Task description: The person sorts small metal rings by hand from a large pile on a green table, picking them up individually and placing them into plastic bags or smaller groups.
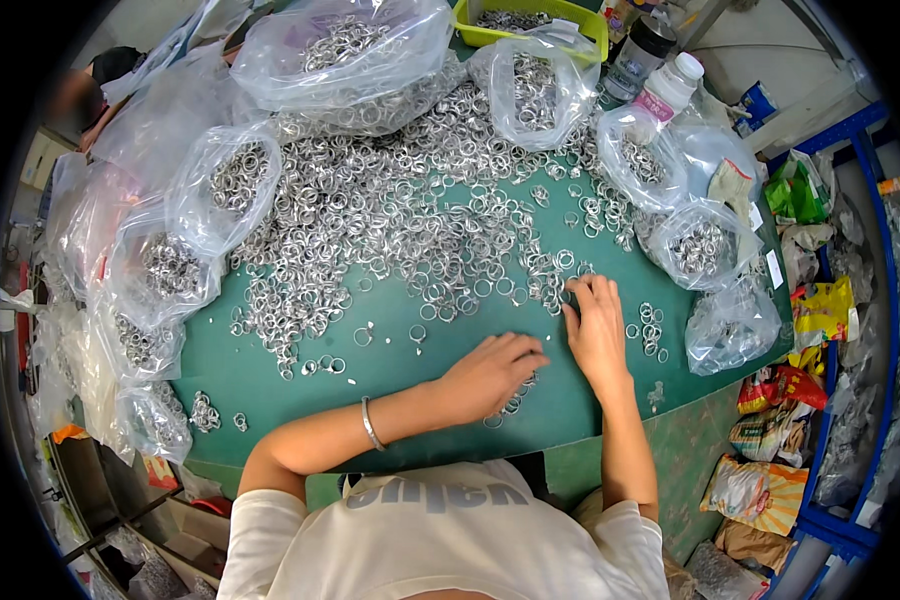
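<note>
My left hand [488, 380], with a silver bracelet [371, 424] at its wrist, hovers low over the near part of the green table. Its fingers reach to the right, loosely bent. A few silver rings [515, 403] lie partly hidden beneath that hand. At the near right edge of a large spread of silver metal rings [390, 220], my right hand [597, 325] rests with bent fingertips by some of them. Its thumb stands apart from the index finger, and nothing shows between them. The fingertips partly cover the rings there.
Clear plastic bags of rings line the table, including a large bag [345, 70] at the far side. A yellow-green basket [530, 30], a white bottle [670, 88] and a dark-lidded jar [640, 60] stand far right. A blue shelf rack [875, 190] holds packets beyond the right edge.
</note>
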Demonstrator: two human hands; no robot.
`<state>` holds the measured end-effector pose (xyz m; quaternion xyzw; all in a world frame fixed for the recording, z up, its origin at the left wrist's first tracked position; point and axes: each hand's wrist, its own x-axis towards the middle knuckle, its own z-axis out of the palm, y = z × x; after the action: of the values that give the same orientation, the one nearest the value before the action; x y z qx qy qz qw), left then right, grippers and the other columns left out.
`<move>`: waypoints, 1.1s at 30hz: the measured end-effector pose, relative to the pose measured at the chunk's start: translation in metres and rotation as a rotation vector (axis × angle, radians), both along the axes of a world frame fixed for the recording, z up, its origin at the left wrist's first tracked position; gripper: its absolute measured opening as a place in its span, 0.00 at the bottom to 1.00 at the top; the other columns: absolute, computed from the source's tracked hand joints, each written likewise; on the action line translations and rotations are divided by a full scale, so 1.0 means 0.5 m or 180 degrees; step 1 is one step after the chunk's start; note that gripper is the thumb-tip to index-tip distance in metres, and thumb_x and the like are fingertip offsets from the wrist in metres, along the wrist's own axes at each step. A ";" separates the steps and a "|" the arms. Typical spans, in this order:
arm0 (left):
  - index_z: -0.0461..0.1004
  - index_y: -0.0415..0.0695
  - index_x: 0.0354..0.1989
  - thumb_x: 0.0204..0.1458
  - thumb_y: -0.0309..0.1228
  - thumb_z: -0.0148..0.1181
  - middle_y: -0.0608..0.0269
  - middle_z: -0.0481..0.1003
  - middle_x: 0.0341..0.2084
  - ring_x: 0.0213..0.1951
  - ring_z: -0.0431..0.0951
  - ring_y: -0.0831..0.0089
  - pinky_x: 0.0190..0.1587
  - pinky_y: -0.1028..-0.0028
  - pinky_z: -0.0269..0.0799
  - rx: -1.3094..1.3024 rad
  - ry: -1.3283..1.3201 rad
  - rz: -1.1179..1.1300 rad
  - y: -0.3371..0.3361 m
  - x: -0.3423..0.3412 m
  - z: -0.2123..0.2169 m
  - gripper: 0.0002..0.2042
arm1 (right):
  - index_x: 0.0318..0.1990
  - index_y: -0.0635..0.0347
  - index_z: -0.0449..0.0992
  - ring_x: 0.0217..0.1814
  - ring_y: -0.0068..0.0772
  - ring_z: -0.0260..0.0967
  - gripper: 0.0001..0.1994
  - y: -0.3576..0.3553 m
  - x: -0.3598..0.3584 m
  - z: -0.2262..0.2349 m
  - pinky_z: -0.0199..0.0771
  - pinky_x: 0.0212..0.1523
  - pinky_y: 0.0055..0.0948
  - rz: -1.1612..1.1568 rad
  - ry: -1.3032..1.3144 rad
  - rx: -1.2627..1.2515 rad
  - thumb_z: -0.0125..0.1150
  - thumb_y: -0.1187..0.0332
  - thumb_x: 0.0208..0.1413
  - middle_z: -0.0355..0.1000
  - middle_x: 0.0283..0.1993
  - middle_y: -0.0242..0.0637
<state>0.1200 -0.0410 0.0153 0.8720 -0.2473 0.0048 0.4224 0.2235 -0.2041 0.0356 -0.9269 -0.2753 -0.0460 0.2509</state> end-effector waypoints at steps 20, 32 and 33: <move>0.71 0.44 0.40 0.44 0.20 0.58 0.63 0.70 0.37 0.42 0.69 0.65 0.44 0.64 0.58 0.0797 -0.0962 0.1621 0.060 0.118 -0.029 0.12 | 0.32 0.62 0.72 0.38 0.44 0.65 0.05 -0.042 -0.003 0.005 0.62 0.40 0.38 -0.0117 -0.0470 0.0340 0.62 0.76 0.47 0.70 0.34 0.39; 0.73 0.46 0.44 0.38 0.14 0.54 0.59 0.66 0.48 0.50 0.65 0.61 0.47 0.62 0.56 0.0816 -0.0763 0.1960 0.067 0.099 -0.001 0.21 | 0.29 0.65 0.73 0.34 0.47 0.67 0.06 -0.059 -0.014 -0.009 0.66 0.38 0.39 -0.0359 0.0136 0.0312 0.64 0.74 0.46 0.70 0.30 0.42; 0.73 0.47 0.44 0.39 0.15 0.54 0.59 0.66 0.48 0.51 0.65 0.61 0.47 0.61 0.56 0.0835 -0.0758 0.1972 0.067 0.098 0.003 0.21 | 0.29 0.66 0.74 0.34 0.47 0.68 0.06 -0.065 -0.030 0.006 0.67 0.38 0.39 -0.0169 0.0261 0.0384 0.64 0.75 0.45 0.70 0.31 0.42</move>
<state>0.1691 -0.0075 0.0167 0.9457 -0.0172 0.2025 0.2536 0.2086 -0.2364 0.0387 -0.9181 -0.2369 -0.0312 0.3161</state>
